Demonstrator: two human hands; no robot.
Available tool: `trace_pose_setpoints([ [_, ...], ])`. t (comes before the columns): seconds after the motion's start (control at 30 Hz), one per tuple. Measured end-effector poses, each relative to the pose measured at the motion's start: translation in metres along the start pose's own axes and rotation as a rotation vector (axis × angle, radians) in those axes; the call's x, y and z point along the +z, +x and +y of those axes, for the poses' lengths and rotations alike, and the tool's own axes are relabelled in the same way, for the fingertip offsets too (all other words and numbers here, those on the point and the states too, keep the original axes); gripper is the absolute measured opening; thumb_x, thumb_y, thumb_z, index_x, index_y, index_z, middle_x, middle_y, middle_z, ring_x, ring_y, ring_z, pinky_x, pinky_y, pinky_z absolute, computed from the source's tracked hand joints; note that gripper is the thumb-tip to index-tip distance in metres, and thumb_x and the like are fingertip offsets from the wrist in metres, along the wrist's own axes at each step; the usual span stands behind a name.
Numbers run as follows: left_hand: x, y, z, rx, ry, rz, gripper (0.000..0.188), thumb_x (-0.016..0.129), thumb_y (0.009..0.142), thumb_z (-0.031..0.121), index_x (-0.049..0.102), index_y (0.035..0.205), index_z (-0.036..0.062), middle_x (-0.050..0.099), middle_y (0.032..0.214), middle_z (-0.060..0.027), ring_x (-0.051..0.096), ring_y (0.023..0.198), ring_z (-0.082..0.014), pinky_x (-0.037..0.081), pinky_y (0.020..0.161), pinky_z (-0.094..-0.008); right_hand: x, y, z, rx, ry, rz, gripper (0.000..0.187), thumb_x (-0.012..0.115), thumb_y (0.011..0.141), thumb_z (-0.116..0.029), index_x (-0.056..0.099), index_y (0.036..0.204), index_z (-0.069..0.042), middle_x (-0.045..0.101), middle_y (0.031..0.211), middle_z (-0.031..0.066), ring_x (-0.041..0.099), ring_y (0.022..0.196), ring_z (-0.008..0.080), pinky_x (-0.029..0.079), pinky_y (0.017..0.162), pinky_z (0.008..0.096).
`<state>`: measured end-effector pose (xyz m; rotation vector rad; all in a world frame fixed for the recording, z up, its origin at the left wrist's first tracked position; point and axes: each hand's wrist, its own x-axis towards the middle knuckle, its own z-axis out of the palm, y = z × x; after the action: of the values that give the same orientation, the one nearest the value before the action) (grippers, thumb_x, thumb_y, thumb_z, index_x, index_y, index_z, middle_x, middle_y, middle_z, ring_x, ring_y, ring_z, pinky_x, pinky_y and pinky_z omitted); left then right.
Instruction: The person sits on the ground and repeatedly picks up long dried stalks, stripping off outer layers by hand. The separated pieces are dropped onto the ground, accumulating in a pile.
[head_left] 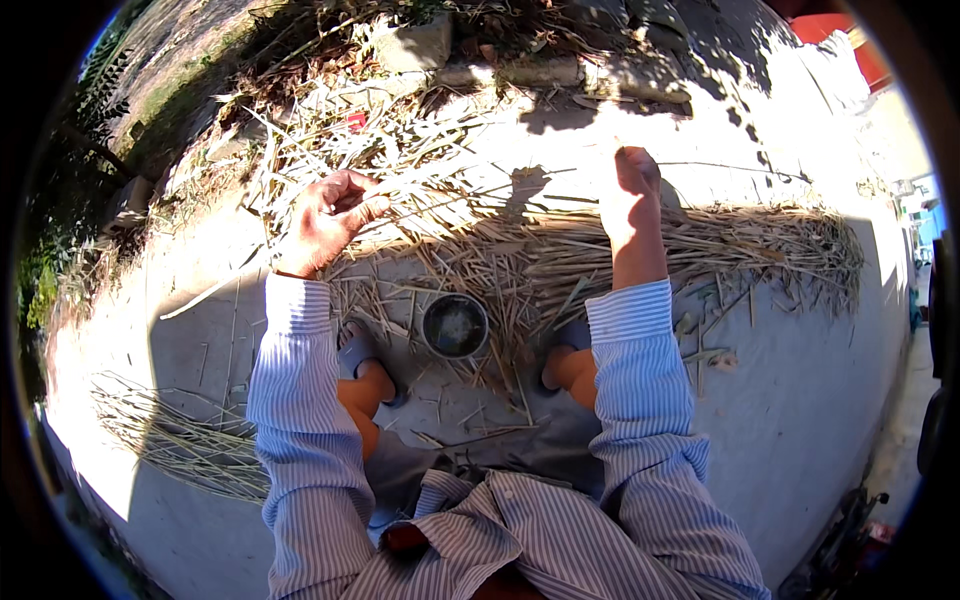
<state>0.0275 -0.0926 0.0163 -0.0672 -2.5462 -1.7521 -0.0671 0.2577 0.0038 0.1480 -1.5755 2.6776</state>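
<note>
My left hand [330, 222] is raised over the straw, thumb and fingers pinched together at the tip of a thin dry stalk [480, 193]. To its right, my right hand [632, 185] is closed, its upper part washed out by sunlight. A thin stalk sticks out past its right side, and it looks like the same one stretched between both hands. Beneath the hands lies a long bundle of dry stalks [750, 240] across the ground. Between my feet stands a dark round pot [455, 326] with what looks like liquid inside.
Loose pale leaves and husks [330, 150] are heaped beyond my left hand. A smaller pile of thin stalks [195, 445] lies at the left. Stone blocks [415, 45] and a log [630, 80] edge the far side. My sandalled feet [365, 355] flank the pot.
</note>
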Motion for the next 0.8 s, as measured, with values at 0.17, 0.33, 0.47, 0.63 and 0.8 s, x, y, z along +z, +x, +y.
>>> trace_pose_setpoints([
  [0.17, 0.046, 0.017, 0.027, 0.691, 0.819, 0.457, 0.027, 0.078, 0.071, 0.019, 0.065, 0.091, 0.0061, 0.067, 0.085, -0.0062, 0.061, 0.082, -0.0247, 0.046, 0.069, -0.0372, 0.039, -0.013, 0.005, -0.048, -0.062, 0.145, 0.017, 0.064, 0.091, -0.015, 0.061, 0.078, -0.004, 0.065, 0.074, 0.0059, 0.060, 0.056, 0.0126, 0.047, 0.047, 0.0259],
  [0.33, 0.048, 0.017, 0.033, 0.775, 0.876, 0.441, 0.026, 0.078, 0.068, 0.013, 0.065, 0.090, 0.0078, 0.067, 0.082, -0.0038, 0.061, 0.080, -0.0228, 0.044, 0.066, -0.0364, 0.043, -0.018, 0.008, 0.065, -0.135, 0.122, 0.015, 0.064, 0.091, -0.015, 0.066, 0.096, 0.000, 0.068, 0.083, 0.0072, 0.063, 0.061, 0.0126, 0.048, 0.049, 0.0250],
  [0.47, 0.061, 0.010, 0.026, 0.258, -0.181, 0.366, 0.014, 0.073, 0.084, 0.011, 0.065, 0.092, 0.0034, 0.069, 0.081, -0.0031, 0.062, 0.071, -0.0096, 0.046, 0.068, -0.0232, 0.028, -0.018, 0.014, 0.098, -0.156, 0.187, 0.022, 0.064, 0.091, -0.014, 0.066, 0.105, 0.002, 0.069, 0.090, 0.0081, 0.064, 0.063, 0.0140, 0.049, 0.052, 0.0244],
  [0.63, -0.003, 0.020, 0.018, 0.205, -0.186, 0.557, 0.018, 0.068, 0.090, 0.018, 0.064, 0.090, -0.0001, 0.069, 0.081, -0.0043, 0.059, 0.070, -0.0072, 0.045, 0.064, -0.0212, 0.021, -0.017, 0.011, 0.181, -0.184, 0.180, 0.032, 0.067, 0.088, -0.020, 0.062, 0.112, 0.001, 0.068, 0.095, 0.0092, 0.067, 0.075, 0.0168, 0.052, 0.061, 0.0262],
  [0.8, 0.007, 0.023, 0.013, 0.434, 1.136, 0.650, 0.042, 0.065, 0.086, 0.038, 0.060, 0.111, 0.0034, 0.065, 0.103, -0.0115, 0.056, 0.100, -0.0288, 0.039, 0.082, -0.0454, 0.037, -0.026, 0.016, 0.142, -0.175, 0.033, 0.027, 0.066, 0.090, -0.017, 0.061, 0.109, 0.001, 0.063, 0.089, 0.0039, 0.061, 0.074, 0.0116, 0.051, 0.064, 0.0248],
])
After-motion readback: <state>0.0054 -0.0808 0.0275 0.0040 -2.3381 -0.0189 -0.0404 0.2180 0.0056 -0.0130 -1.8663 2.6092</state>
